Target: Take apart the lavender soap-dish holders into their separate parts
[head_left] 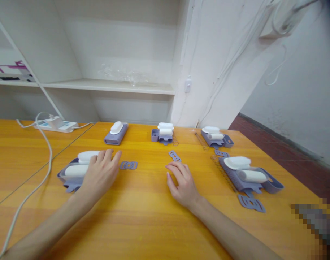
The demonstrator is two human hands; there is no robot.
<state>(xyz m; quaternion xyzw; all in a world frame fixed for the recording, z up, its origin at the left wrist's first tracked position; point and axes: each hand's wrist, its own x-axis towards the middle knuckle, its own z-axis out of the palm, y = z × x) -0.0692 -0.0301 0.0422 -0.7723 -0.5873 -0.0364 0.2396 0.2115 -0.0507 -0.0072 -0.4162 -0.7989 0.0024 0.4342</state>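
My left hand (101,171) is stretched over the right side of a purple case (63,177), covering part of it. In that case lie a white oval piece (86,156) and a white roll (76,170). Its fingers are extended; whether they touch the case I cannot tell. A flat purple cut-out plate (129,165) lies just right of this hand. My right hand (183,184) hovers low over or rests on the table, fingers loosely bent, thumb apart, nothing visible in it. Just beyond its fingertips lies another purple plate (175,156).
Similar purple cases with white pieces stand at the back left (116,134), back middle (165,133), back right (213,137) and right (242,173). Coiled wire (226,173) lies beside the right one. A white cable (50,159) runs from a power strip (56,124) across the table's left.
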